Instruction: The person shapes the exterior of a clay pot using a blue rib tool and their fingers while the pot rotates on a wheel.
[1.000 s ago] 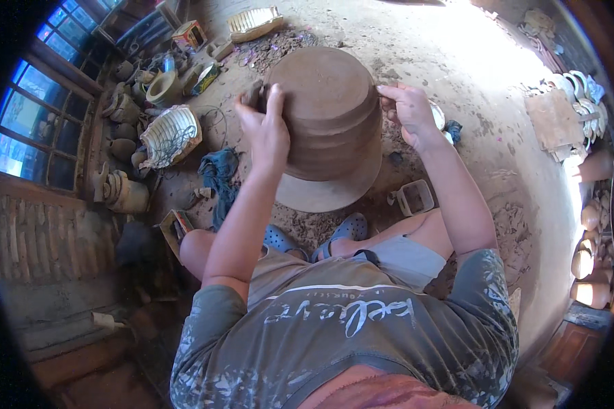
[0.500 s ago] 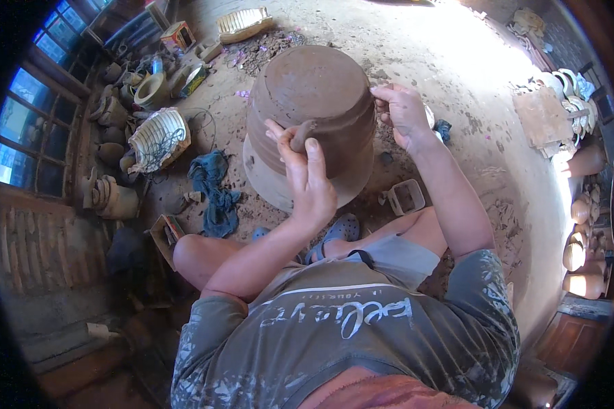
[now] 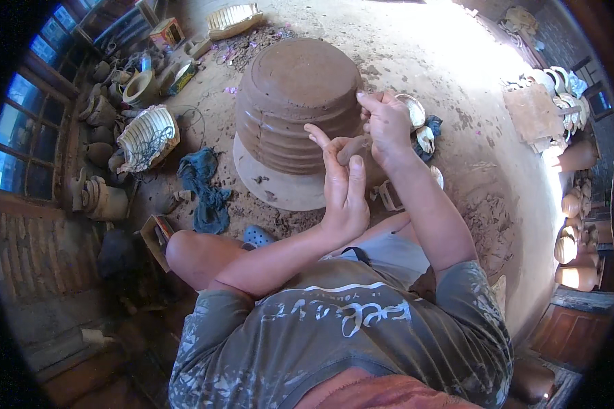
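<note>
A large brown clay pot (image 3: 280, 129) with ridged sides and a flat top stands on a pale round base (image 3: 269, 184) in front of me. My left hand (image 3: 344, 204) is just off the pot's right front side. Between its thumb and fingers sits a small roll of clay (image 3: 352, 150), while one fingertip reaches toward the ridges. Beyond it, my right hand (image 3: 389, 129) is at the pot's upper right edge, thumb and finger pinched together there. Whatever lies in that pinch is too small to make out.
Left of the pot lie a blue cloth (image 3: 203, 191) and a ribbed pale basket (image 3: 149, 140). A white bowl (image 3: 411, 111) and a small tub (image 3: 389, 195), partly behind my right forearm, are to the right. Clay crumbs (image 3: 252, 54) litter the floor. Several pots (image 3: 580, 259) line the right wall.
My left hand has moved right along the pot's front, carrying the clay roll, and is now close to my right hand. The right hand stays at the upper edge. The view has shifted slightly.
</note>
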`<state>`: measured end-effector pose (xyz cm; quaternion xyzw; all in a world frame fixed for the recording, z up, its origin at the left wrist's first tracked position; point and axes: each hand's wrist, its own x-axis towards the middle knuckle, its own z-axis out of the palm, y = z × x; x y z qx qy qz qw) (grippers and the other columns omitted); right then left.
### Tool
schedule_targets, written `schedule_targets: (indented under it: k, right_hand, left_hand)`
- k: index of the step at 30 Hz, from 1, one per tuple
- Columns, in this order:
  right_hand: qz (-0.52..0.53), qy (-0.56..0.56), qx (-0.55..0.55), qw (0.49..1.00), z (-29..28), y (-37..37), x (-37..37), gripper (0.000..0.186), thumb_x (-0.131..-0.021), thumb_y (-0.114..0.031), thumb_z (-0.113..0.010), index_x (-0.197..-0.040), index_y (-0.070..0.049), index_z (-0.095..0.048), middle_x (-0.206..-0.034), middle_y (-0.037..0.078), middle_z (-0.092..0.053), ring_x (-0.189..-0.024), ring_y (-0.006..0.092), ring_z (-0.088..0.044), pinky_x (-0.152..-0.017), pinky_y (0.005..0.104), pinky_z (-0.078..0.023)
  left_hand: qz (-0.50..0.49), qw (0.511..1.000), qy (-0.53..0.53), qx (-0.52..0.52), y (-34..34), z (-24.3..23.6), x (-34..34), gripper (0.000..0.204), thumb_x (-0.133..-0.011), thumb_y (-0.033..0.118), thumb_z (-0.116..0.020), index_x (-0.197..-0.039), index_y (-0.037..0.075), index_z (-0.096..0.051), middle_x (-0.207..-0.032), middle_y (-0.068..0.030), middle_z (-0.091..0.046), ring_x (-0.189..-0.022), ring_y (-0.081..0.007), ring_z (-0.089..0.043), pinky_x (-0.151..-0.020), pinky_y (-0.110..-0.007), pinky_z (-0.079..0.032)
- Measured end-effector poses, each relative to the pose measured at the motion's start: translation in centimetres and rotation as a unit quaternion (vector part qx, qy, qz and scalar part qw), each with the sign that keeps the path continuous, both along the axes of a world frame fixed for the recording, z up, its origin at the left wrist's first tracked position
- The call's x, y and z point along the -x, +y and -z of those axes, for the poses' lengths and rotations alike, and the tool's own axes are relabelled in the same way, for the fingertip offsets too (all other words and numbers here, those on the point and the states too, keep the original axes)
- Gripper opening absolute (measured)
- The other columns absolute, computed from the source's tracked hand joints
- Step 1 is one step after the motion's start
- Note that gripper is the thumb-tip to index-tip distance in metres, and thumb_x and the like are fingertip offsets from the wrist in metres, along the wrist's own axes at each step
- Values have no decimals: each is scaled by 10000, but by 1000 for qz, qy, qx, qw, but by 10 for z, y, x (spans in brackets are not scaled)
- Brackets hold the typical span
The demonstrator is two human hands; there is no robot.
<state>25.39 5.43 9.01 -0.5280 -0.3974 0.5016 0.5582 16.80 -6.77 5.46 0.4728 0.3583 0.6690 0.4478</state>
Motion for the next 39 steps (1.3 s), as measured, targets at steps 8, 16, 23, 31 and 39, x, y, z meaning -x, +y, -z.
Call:
schedule_targets:
  k: [8,16,23,31,39]
  right_hand:
    - [-60,-181,-141,971,3,-68,-6,188,-943,-127,-808,-857,-20,-679,-755,4,-668,-717,62,-591,-654,250,-478]
    - [-251,-391,-457,759,14,-102,-28,331,-891,-88,-800,-1175,59,-713,-999,130,-684,-856,271,-678,-720,372,-572]
    - [-226,-347,-375,829,21,-116,-33,220,-915,-38,-757,-1120,39,-739,-1022,161,-714,-871,330,-708,-760,382,-586]
    - [-192,-351,-349,847,39,-120,-44,163,-919,-44,-780,-1059,37,-761,-971,158,-745,-863,252,-755,-750,348,-599]
    - [-79,-182,-158,967,61,-95,-72,222,-1011,-69,-727,-1196,54,-724,-999,22,-749,-818,72,-644,-741,244,-553]
  left_hand:
    - [5,997,-68,47,-24,-4,39,516,-1169,389,-421,-1523,14,-441,-1506,-134,-536,-1351,-195,-528,-1065,-399,-455]
    - [173,963,-35,202,-30,17,75,491,-1141,513,-471,-1089,60,-657,-829,-18,-703,-700,-69,-559,-624,-238,-418]
    - [232,952,21,196,-21,0,81,357,-1120,383,-588,-1074,33,-642,-820,16,-632,-738,-64,-555,-662,-235,-449]
    - [205,955,95,190,-12,24,75,281,-1107,328,-599,-1141,56,-664,-843,11,-641,-661,-63,-515,-576,-232,-394]
    - [-262,952,135,-87,79,-12,148,411,-1125,278,-531,-1405,-12,-457,-1277,-144,-637,-1174,-220,-611,-1048,-389,-462]
